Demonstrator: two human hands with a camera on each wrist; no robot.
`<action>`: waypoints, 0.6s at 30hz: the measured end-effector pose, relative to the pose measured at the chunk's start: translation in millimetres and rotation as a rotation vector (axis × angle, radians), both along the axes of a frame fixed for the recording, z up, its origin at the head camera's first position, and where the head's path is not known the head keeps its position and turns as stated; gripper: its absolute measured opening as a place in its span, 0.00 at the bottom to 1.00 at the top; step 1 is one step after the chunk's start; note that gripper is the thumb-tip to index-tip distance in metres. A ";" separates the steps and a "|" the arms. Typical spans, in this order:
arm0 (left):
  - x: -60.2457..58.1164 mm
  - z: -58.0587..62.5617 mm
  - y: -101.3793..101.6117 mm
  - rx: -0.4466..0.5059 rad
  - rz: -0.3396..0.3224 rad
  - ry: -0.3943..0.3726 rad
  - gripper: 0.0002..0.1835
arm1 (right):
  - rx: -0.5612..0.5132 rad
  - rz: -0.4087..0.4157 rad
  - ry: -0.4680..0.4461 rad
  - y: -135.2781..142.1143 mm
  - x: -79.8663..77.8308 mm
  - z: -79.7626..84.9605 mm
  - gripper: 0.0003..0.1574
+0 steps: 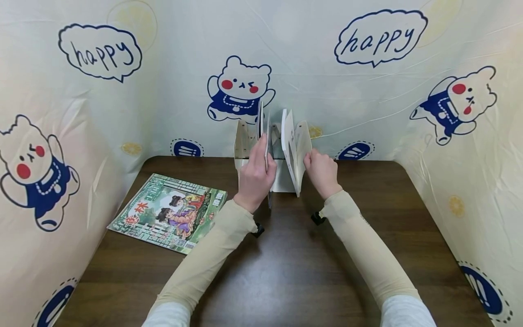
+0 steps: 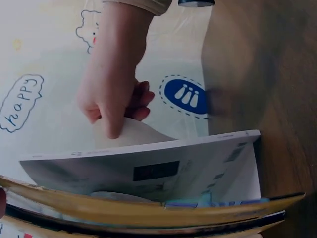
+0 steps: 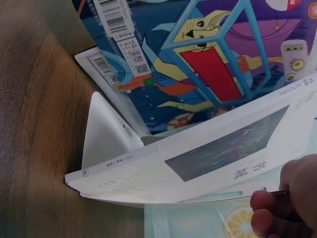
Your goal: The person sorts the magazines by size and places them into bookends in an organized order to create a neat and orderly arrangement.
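A white book rack (image 1: 241, 141) stands at the back of the table, its side panels upright. My left hand (image 1: 256, 175) holds a few thin magazines (image 1: 260, 118) upright between thumb and fingers, toward the rack's left side. In the right wrist view, one magazine's colourful cover (image 3: 198, 94) shows a yellow animal and a blue frame. A white book (image 1: 288, 131) leans against the rack's right panel (image 1: 304, 141). My right hand (image 1: 323, 172) pinches that panel's edge, fingers curled. Only the left fingertips' edge shows in the left wrist view.
A green illustrated magazine (image 1: 163, 213) lies flat on the brown table (image 1: 286, 272), left of my left forearm. Behind the rack and along both sides hangs a pale curtain (image 1: 302, 45) with bear prints.
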State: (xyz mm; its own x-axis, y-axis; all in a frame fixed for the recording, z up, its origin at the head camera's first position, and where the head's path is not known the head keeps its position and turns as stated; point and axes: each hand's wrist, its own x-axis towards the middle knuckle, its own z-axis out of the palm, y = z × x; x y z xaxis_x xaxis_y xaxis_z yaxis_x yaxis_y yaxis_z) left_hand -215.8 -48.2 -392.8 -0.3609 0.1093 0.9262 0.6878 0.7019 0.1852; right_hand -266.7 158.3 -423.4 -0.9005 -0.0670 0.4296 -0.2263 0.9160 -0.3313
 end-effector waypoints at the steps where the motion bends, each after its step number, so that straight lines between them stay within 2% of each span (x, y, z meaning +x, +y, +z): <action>1: -0.9 -1.0 1.1 -0.004 0.004 -0.002 0.26 | 0.000 -0.001 -0.002 0.2 0.0 0.2 0.23; 8: -8.0 -9.5 6.9 0.010 0.044 0.033 0.27 | 0.002 0.005 0.015 1.0 1.2 1.2 0.22; 13: -14.0 -17.0 11.5 0.005 0.120 0.068 0.27 | 0.001 0.006 0.024 1.3 0.7 0.6 0.22; 18: -17.1 -22.6 12.8 0.001 0.194 0.068 0.30 | 0.000 0.007 0.024 0.9 0.3 0.0 0.21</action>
State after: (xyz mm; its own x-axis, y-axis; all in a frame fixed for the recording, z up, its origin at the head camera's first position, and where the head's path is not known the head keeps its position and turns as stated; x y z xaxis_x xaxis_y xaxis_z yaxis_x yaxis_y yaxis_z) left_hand -232.9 -35.5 -415.4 -0.3119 0.0424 0.9492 0.5506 0.8222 0.1442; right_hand -266.4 159.2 -423.4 -0.8896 -0.0729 0.4509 -0.2401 0.9145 -0.3257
